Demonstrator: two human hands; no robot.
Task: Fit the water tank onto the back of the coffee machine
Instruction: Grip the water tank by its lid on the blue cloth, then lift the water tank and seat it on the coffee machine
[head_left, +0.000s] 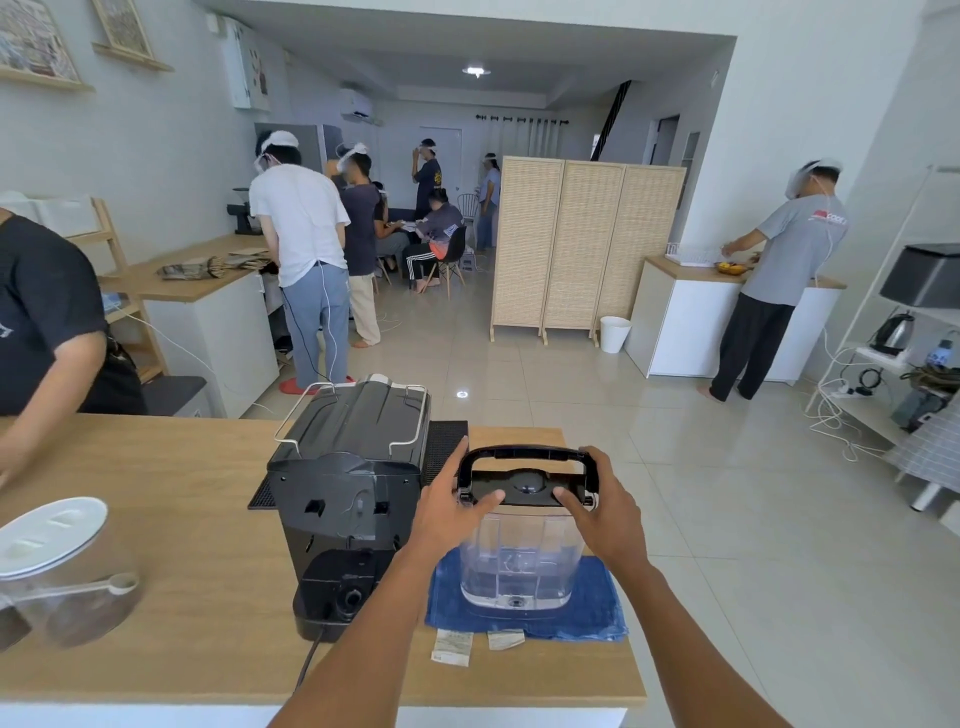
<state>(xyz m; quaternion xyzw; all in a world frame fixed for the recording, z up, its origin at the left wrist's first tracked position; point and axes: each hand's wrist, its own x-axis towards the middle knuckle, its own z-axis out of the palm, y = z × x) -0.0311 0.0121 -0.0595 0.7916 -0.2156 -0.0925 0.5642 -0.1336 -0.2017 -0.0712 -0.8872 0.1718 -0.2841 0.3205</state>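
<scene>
Both hands on the tank (522, 561) here, a clear one with a black lid (524, 486) and a black handle (527, 453) raised over it. It stands upright on a blue cloth (597, 603) at the near right of the desk (208, 597), just right of the machine (345, 499) and not touching it. The left hand (449, 512) holds the lid's left end, thumb laid across the top, index finger stretched up along the handle's left post. The right hand (605, 504) clasps the right end, fingers curled over the handle's corner, thumb pressed on the lid. So both grips are closed on the tank.

The machine shows its back to us, black, with slots in the rear panel and a round socket low at the base, its cord running off the near edge. A black mat (447, 441) lies beyond it. Two paper tags (470, 644) rest at the cloth's near edge. Far left, a clear jar (57, 571) with a white lid and a scoop.
</scene>
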